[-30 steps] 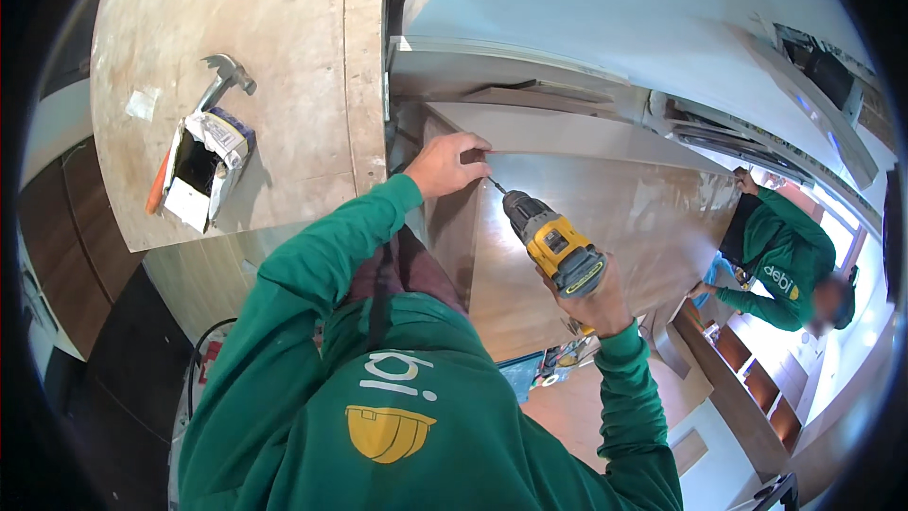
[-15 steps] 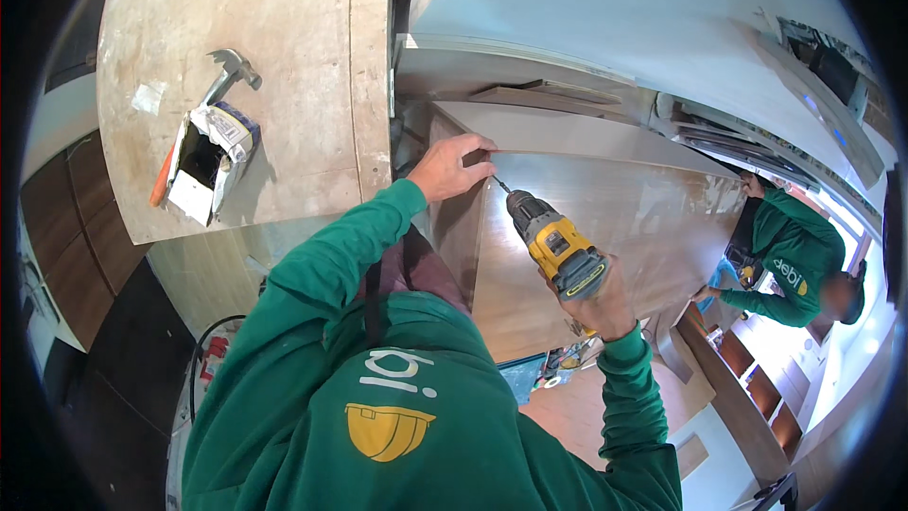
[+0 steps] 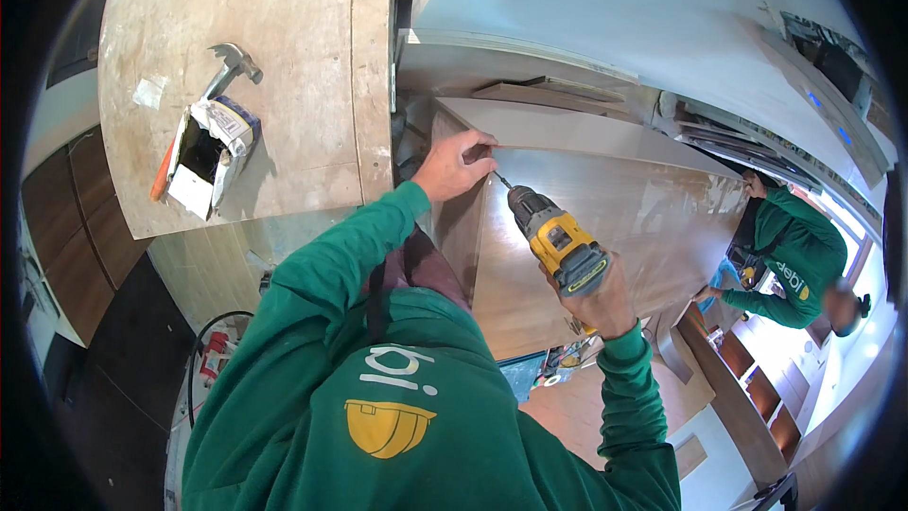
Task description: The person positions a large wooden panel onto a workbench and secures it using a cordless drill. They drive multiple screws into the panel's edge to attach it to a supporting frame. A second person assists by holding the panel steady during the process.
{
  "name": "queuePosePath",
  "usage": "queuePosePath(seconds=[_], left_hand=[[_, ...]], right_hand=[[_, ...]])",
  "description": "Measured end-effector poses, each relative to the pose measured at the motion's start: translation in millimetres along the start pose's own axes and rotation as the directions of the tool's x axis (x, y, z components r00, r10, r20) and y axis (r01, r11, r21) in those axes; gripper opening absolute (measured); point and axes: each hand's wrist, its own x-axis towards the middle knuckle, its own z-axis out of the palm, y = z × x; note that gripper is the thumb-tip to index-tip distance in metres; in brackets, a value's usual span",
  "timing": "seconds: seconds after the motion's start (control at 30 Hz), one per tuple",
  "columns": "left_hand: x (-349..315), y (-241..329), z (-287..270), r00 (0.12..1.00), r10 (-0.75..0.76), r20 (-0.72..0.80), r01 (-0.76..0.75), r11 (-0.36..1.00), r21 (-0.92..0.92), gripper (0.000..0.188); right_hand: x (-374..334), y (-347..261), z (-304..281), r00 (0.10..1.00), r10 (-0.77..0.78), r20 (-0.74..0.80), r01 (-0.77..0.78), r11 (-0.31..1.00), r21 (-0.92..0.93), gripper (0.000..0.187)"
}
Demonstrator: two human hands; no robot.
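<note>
My right hand [image 3: 603, 301] is wrapped round the grip of a yellow and black cordless drill [image 3: 560, 244]. The drill's thin bit points up and left, its tip at the corner of a large wooden panel [image 3: 605, 227]. At that same corner my left hand [image 3: 456, 167] pinches the panel's edge between thumb and fingers, right beside the bit tip. Whether a screw sits under the bit is too small to tell. The panel forms the face of a long box-shaped cabinet, with a pale upper side [image 3: 577, 130]. Light from the drill brightens the wood near the bit.
On a plywood sheet [image 3: 303, 85] at the left lie a claw hammer [image 3: 234, 64] and a torn open box [image 3: 213, 147]. A co-worker in green [image 3: 799, 255] holds the panel's far right end. Loose boards [image 3: 553, 95] lie behind the cabinet, and a black cable [image 3: 203, 341] curves at lower left.
My hands and the drill keep nearly the same place at the panel's corner. The co-worker's head has tipped slightly lower. The view has shifted very little.
</note>
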Motion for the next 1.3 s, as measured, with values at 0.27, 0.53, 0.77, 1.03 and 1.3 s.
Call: queuePosePath(seconds=[0.27,0.53,0.77,1.03,1.3], left_hand=[[-35,1,74,0.818,-0.125,-0.561,0.102,0.992,-0.073,0.027],[-35,4,78,0.767,-0.293,-0.571,0.214,0.956,-0.202,0.028],[-35,-1,76,0.788,-0.281,-0.548,0.216,0.959,-0.181,0.024],[-4,-1,-5,0.986,0.143,-0.086,-0.134,0.986,0.104,0.038],[72,30,-45,0.816,-0.174,0.551,-0.052,0.927,0.37,0.054]], right_hand=[[1,-4,2,0.999,0.047,-0.004,-0.047,0.997,0.062,0.035],[2,-7,5,0.997,0.078,-0.009,-0.077,0.995,0.069,0.035],[3,-5,2,0.998,0.054,0.021,-0.055,0.995,0.089,0.035],[2,-8,1,0.996,0.084,0.02,-0.085,0.994,0.065,0.038],[4,-15,-1,0.993,0.105,0.044,-0.109,0.99,0.09,0.041]])
